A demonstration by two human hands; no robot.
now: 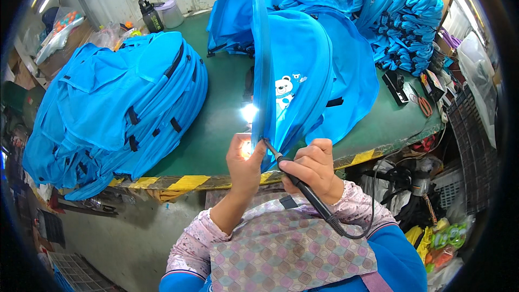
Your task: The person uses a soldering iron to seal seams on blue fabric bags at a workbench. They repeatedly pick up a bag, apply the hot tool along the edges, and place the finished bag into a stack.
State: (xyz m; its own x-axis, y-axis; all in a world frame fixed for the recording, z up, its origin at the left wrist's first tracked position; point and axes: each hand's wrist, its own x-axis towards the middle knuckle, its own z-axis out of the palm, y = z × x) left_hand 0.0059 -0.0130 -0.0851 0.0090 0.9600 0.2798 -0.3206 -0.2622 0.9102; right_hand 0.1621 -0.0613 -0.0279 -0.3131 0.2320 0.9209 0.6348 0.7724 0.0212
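Note:
A blue fabric canopy [303, 70] with a white bear print stands on the table, its rimmed edge arching toward me. At the lower end of that edge, my left hand [246, 159] is closed on the rim in a pinch. My right hand [315, 168] is wrapped round a black-handled soldering iron [307, 192], whose cord runs back past my right sleeve. The iron's metal tip meets the canopy edge beside my left fingertips; whether it touches the fabric is hard to make out. Just beyond my left hand shines a bright lamp [249, 112].
Blue canopies [113, 103] are stacked on the left of the green table [224, 103]; another pile [405, 16] fills the back right. Orange-handled scissors [425, 106] and a black box [395, 87] lie at right. A dark bottle [150, 15] and a lidded container [171, 13] stand at the back.

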